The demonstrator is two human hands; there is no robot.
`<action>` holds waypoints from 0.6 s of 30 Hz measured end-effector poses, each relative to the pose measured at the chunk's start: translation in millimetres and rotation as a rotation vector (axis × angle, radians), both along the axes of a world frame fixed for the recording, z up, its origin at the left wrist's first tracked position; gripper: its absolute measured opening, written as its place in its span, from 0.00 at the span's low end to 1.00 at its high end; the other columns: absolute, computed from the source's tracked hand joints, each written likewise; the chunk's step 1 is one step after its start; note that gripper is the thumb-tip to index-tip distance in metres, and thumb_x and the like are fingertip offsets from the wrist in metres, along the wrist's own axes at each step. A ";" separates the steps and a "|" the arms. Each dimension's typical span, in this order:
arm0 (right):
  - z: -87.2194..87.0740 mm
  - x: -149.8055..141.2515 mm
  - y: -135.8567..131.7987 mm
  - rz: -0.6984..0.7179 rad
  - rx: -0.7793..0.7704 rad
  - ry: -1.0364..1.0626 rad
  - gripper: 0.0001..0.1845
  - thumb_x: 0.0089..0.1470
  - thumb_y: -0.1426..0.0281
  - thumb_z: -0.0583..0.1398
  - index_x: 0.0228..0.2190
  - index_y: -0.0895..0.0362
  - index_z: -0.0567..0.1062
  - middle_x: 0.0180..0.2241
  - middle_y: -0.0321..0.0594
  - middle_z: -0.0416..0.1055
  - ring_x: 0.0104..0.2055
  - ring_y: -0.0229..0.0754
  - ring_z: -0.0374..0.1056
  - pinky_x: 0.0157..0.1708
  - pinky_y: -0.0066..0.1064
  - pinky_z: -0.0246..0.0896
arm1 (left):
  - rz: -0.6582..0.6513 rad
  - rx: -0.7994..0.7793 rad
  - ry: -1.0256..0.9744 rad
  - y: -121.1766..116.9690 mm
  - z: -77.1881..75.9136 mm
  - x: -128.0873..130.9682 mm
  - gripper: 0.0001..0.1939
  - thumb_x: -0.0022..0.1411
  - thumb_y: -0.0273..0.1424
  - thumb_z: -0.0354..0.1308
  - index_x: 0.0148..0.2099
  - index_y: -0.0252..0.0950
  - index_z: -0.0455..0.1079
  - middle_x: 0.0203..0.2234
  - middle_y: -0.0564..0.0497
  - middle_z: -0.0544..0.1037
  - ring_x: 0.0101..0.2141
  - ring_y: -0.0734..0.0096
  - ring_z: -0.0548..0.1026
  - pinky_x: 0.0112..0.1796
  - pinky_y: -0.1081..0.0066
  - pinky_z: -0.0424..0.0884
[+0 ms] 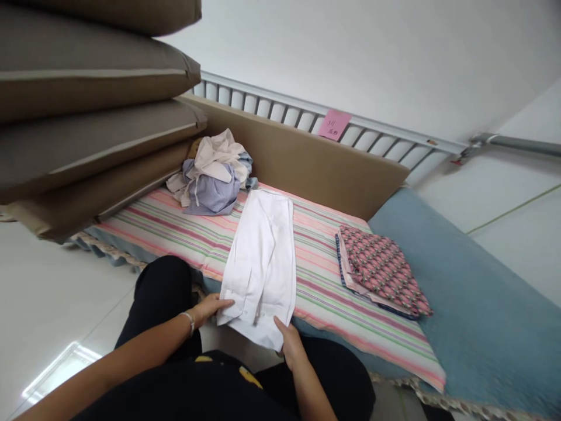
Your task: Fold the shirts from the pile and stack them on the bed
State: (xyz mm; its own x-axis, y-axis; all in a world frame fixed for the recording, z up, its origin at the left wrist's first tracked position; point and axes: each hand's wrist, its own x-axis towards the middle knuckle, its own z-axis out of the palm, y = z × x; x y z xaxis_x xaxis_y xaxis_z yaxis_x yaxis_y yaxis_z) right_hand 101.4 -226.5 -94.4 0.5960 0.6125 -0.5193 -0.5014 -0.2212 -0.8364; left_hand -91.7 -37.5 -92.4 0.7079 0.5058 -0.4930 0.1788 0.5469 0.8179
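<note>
A white shirt [263, 257], folded into a long narrow strip, lies across the striped sheet [175, 228] with its near end hanging over the bed's front edge. My left hand [209, 308] pinches the near left corner of that end. My right hand [290, 342] grips the near right corner from below. Both hands are closed on the fabric.
A crumpled heap of clothes [214, 172] sits at the back left. A stack of folded garments [381, 269], pink patterned on top, lies to the right. Brown cushions [87, 117] are piled at the left. A brown headboard [315, 164], blue mattress [473, 316] and pink note [333, 125] are beyond.
</note>
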 end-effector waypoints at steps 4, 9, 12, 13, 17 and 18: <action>9.1 -12.4 -5.0 0.025 -0.042 0.028 0.32 0.27 0.57 0.71 0.35 0.64 0.75 0.29 0.49 0.77 0.27 0.51 0.73 0.21 0.34 0.66 | -0.039 -0.030 -0.032 -13.2 8.7 -4.3 0.31 0.33 0.42 0.71 0.40 0.29 0.75 0.35 0.42 0.80 0.38 0.56 0.77 0.42 0.65 0.70; 40.0 -23.9 -15.7 0.063 -0.011 0.030 0.33 0.35 0.54 0.68 0.40 0.64 0.75 0.30 0.49 0.77 0.25 0.48 0.72 0.18 0.32 0.63 | -0.017 0.092 0.043 -33.8 26.5 -9.2 0.25 0.41 0.47 0.66 0.31 0.28 0.75 0.17 0.47 0.76 0.16 0.70 0.69 0.17 0.72 0.63; 69.0 -24.5 -19.7 0.096 0.069 0.048 0.33 0.38 0.54 0.67 0.42 0.63 0.75 0.35 0.49 0.77 0.34 0.51 0.74 0.29 0.36 0.68 | -0.031 0.017 0.065 -38.6 46.8 -10.2 0.22 0.45 0.46 0.63 0.29 0.29 0.73 0.16 0.47 0.74 0.11 0.76 0.63 0.14 0.74 0.60; 78.8 -24.0 -19.8 0.099 0.089 0.042 0.32 0.38 0.54 0.67 0.42 0.63 0.75 0.35 0.49 0.77 0.36 0.51 0.73 0.32 0.36 0.68 | -0.029 -0.028 0.071 -38.4 54.2 -9.8 0.21 0.45 0.45 0.63 0.29 0.29 0.73 0.15 0.48 0.73 0.11 0.77 0.62 0.15 0.73 0.62; 108.7 -21.8 -15.3 0.065 0.125 0.019 0.32 0.35 0.56 0.68 0.42 0.61 0.75 0.38 0.48 0.76 0.41 0.51 0.72 0.37 0.37 0.68 | 0.020 -0.083 0.062 -33.3 80.4 -6.8 0.19 0.42 0.43 0.65 0.28 0.30 0.71 0.15 0.49 0.72 0.14 0.72 0.66 0.20 0.68 0.68; 112.4 -21.8 -14.1 0.054 0.131 0.024 0.33 0.34 0.57 0.69 0.42 0.61 0.75 0.38 0.47 0.76 0.42 0.51 0.72 0.38 0.36 0.68 | 0.040 -0.065 0.051 -32.3 85.1 -6.8 0.19 0.41 0.42 0.67 0.28 0.30 0.71 0.16 0.48 0.74 0.17 0.68 0.70 0.22 0.68 0.69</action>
